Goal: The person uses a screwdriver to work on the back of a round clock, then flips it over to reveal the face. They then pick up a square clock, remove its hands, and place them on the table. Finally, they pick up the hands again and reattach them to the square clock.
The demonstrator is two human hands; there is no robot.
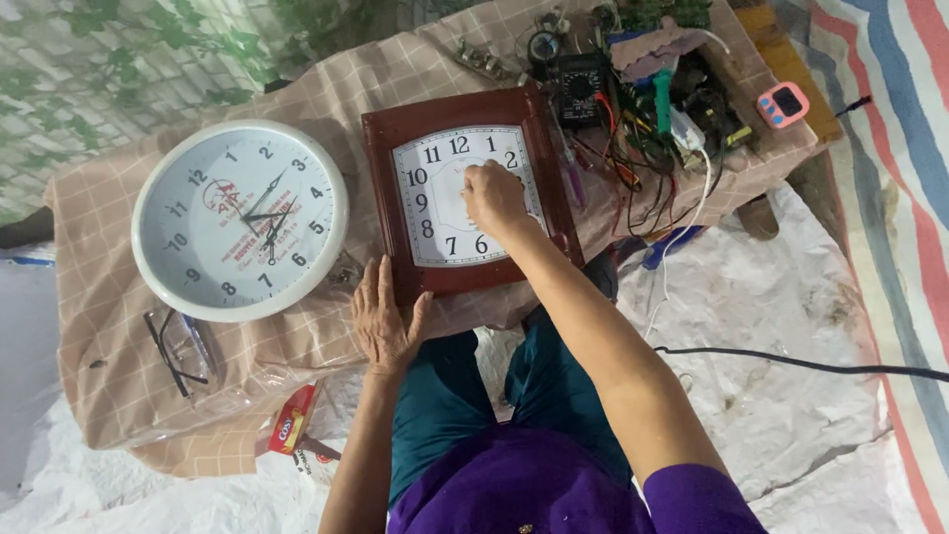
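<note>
A square wall clock with a dark red-brown frame and a white dial lies face up on the low cloth-covered table. My right hand rests on the middle of its dial, fingers bunched over the hands of the clock, which are hidden. My left hand lies flat with fingers apart at the clock's near left corner, touching the frame's edge. To the left lies a round white wall clock, face up.
Glasses lie at the table's near left. A black multimeter, tangled wires and small tools crowd the far right of the table. A pink timer sits beyond. A black cable crosses the white floor sheet.
</note>
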